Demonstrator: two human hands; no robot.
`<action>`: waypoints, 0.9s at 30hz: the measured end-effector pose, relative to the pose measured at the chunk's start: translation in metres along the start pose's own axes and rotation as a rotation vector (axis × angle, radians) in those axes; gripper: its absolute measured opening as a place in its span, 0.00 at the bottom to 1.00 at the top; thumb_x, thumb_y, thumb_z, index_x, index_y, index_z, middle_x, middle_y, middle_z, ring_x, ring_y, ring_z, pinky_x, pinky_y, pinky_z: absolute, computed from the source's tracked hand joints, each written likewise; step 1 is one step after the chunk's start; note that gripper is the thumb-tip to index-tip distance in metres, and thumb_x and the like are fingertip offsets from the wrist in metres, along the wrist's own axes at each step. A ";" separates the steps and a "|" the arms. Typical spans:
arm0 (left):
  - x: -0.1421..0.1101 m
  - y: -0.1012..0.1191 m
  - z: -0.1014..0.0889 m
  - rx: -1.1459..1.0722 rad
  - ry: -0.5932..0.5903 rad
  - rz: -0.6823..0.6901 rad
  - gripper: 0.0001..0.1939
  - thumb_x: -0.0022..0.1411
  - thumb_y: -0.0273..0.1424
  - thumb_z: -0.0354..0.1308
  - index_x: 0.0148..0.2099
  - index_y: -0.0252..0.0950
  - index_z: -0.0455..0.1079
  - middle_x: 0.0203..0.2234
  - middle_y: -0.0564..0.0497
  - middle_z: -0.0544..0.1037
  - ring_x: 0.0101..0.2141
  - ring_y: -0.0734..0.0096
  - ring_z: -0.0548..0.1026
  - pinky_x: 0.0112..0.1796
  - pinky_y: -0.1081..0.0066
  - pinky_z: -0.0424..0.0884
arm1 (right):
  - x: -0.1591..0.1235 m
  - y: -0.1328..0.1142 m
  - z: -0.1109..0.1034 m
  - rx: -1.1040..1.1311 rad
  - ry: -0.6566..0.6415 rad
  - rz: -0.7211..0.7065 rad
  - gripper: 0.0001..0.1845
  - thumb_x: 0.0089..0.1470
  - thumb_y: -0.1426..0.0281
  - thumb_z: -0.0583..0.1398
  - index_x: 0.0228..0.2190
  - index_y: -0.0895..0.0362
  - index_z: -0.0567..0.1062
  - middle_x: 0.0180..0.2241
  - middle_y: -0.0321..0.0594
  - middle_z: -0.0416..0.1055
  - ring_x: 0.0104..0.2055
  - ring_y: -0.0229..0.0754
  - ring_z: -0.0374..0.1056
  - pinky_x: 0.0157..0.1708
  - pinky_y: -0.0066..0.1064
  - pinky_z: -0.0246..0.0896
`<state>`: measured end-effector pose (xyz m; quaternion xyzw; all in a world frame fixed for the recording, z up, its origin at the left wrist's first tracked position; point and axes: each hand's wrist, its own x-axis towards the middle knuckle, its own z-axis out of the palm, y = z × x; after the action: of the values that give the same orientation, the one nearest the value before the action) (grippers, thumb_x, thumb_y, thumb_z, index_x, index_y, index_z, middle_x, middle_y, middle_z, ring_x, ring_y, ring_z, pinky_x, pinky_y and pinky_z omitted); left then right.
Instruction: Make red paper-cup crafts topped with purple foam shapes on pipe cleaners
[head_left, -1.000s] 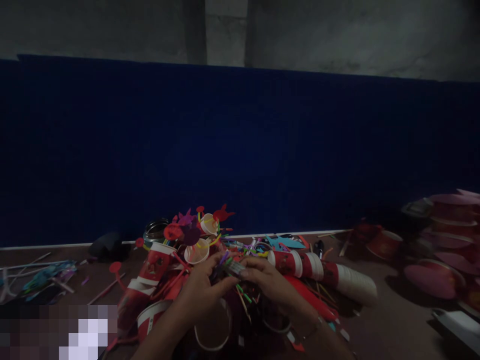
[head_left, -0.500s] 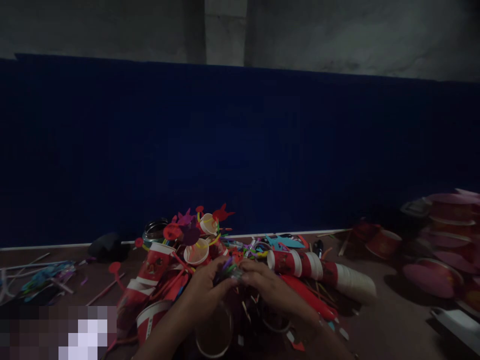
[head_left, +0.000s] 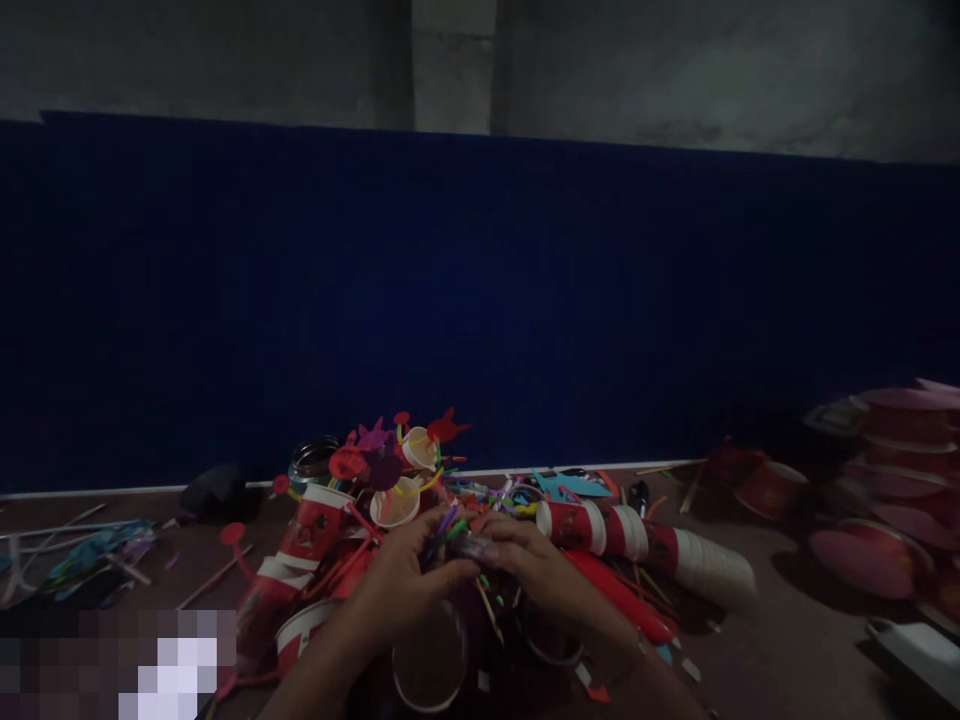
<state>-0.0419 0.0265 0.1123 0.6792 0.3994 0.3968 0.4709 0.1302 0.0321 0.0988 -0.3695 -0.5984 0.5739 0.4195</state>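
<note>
Two bare hands meet above a crowded surface [head_left: 772, 650], fingers bent inward: the left hand [head_left: 409, 570] pinches purple and green strips [head_left: 448, 524], while the right hand [head_left: 521, 555] grips a small clear, shiny piece [head_left: 475, 546], its exact nature too blurred to tell. Strips and piece sit between the fingertips of both hands. Directly below the hands, toward the person, a paper cup [head_left: 429, 655] shows its round mouth. A nested stack of red-and-white paper cups [head_left: 645, 540] lies on its side just right of the right hand, near a long red object [head_left: 621, 596]. Left of the left hand, a red printed cup [head_left: 313, 525] tilts; beyond it stands a glass jar [head_left: 315, 460].
</note>
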 end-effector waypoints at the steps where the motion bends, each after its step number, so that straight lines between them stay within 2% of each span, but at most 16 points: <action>1: 0.000 0.000 0.001 0.034 -0.005 0.003 0.16 0.51 0.31 0.60 0.44 0.35 0.70 0.37 0.50 0.78 0.39 0.63 0.73 0.41 0.69 0.67 | 0.000 0.002 0.000 -0.031 0.027 -0.022 0.05 0.42 0.70 0.58 0.18 0.56 0.70 0.22 0.33 0.61 0.26 0.36 0.56 0.25 0.25 0.52; 4: 0.000 -0.002 0.002 0.095 0.010 -0.012 0.12 0.53 0.31 0.58 0.40 0.34 0.72 0.32 0.51 0.78 0.34 0.65 0.73 0.37 0.69 0.67 | -0.002 0.004 -0.001 -0.034 0.019 -0.003 0.06 0.41 0.70 0.58 0.17 0.56 0.69 0.22 0.32 0.60 0.25 0.35 0.56 0.24 0.25 0.52; 10: 0.000 0.000 0.001 0.099 0.027 -0.013 0.10 0.52 0.31 0.58 0.38 0.33 0.72 0.29 0.52 0.77 0.31 0.67 0.72 0.34 0.72 0.66 | -0.006 -0.001 -0.003 0.059 -0.021 0.064 0.04 0.41 0.70 0.57 0.21 0.56 0.71 0.27 0.34 0.61 0.28 0.36 0.57 0.26 0.26 0.54; 17: -0.002 -0.002 0.004 0.120 0.010 0.036 0.06 0.53 0.30 0.58 0.35 0.35 0.71 0.28 0.54 0.76 0.30 0.70 0.70 0.33 0.73 0.65 | -0.001 0.002 -0.001 0.011 0.004 -0.001 0.06 0.39 0.71 0.56 0.15 0.56 0.66 0.21 0.31 0.57 0.25 0.35 0.53 0.25 0.26 0.50; 23: -0.001 0.000 0.003 0.073 0.024 -0.012 0.09 0.53 0.31 0.58 0.38 0.34 0.71 0.30 0.53 0.76 0.32 0.68 0.71 0.35 0.72 0.65 | -0.008 -0.006 -0.002 0.025 0.021 0.062 0.04 0.39 0.69 0.57 0.20 0.56 0.72 0.24 0.33 0.61 0.28 0.37 0.57 0.28 0.27 0.53; 27: -0.001 0.002 0.001 0.061 0.011 -0.006 0.10 0.53 0.31 0.58 0.39 0.33 0.71 0.29 0.52 0.75 0.31 0.68 0.70 0.35 0.72 0.65 | -0.007 -0.006 -0.002 0.056 0.014 0.093 0.05 0.39 0.67 0.59 0.20 0.56 0.72 0.24 0.33 0.61 0.27 0.36 0.57 0.28 0.26 0.53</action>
<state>-0.0406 0.0249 0.1135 0.6899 0.4158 0.3867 0.4491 0.1351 0.0257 0.1043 -0.3888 -0.5614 0.6068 0.4068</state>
